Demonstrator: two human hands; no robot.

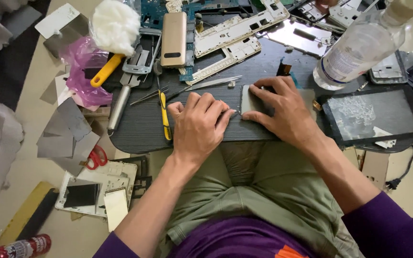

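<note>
**Both hands press a small grey panel flat on the dark counter**

Between the two hands, on the dark ribbed counter [139,129], lies a small flat grey rectangular panel [250,101], its long axis running away from the person and its near short edge pointing back toward the lap. The right hand [283,107] is spread over it, fingers [268,82] arched along the far and right edges and pinning it down rather than gripping round it. The left hand [198,125] is curled into a loose fist just left of the panel, its fingertips meeting the panel's left edge; whether they pinch a small tool I cannot tell.

As a judgement, the step in hand is working along that left edge while the panel is held steady. A next move would call for firm downward pressure from the right hand and a fine, controlled push from the left, so the thin piece neither slides nor bends.

Just left of the left hand lies a yellow-handled craft knife [165,114]; beyond the fingers, silver metal tweezers [211,84]. Right of the right hand sits a black-framed cracked glass screen [374,114], with a clear plastic bottle [364,45] farther off.
</note>
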